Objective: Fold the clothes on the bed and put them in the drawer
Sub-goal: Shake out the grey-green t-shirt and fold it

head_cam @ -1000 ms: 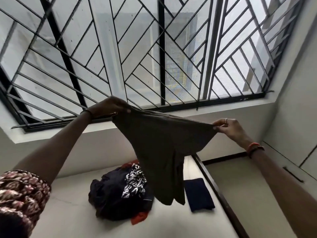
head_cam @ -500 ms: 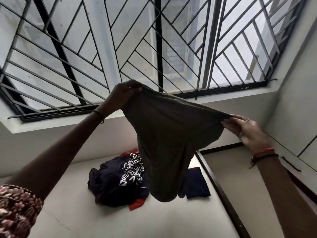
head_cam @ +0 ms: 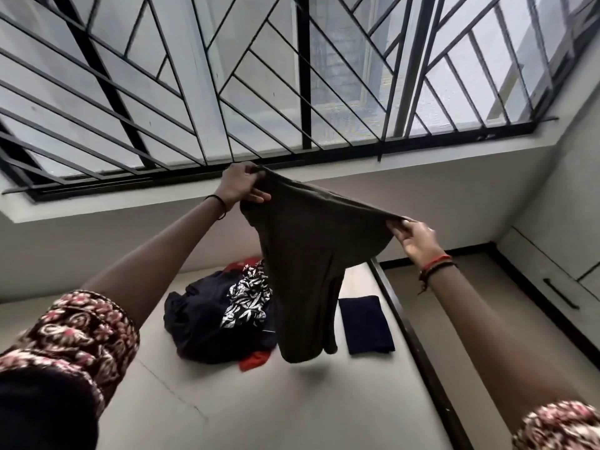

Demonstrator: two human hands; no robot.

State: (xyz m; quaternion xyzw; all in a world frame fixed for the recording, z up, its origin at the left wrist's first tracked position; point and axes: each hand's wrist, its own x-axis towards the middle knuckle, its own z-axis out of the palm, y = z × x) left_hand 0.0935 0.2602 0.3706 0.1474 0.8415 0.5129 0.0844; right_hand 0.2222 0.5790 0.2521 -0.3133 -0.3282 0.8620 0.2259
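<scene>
Head view: both arms stretched forward and up over the bed (head_cam: pixel 292 410), left arm raised higher than the right. Left hand (head_cam: pixel 242 186) has fingers curled over one top corner of a dark olive garment (head_cam: pixel 311 264), thumb pressed under the fabric edge. Right hand (head_cam: pixel 417 240) pinches the opposite corner, fingers closed on the cloth. Top edge pulled taut between the two hands, sloping down toward the right; the rest hangs free in the air, lower end dangling above the bed, not touching it. On the bed behind it: unfolded clothes pile (head_cam: pixel 214 319) of dark navy, black-and-white leaf print and red pieces. Just right of the hanging garment, a folded navy cloth (head_cam: pixel 367 324) lies flat near the bed's dark frame edge. Patterned sleeve (head_cam: pixel 74 332) on the left arm, red and black wrist threads (head_cam: pixel 436 266) on the right. Barred window (head_cam: pixel 292 76) behind. Cabinet with a dark handle (head_cam: pixel 560 293) at far right.
</scene>
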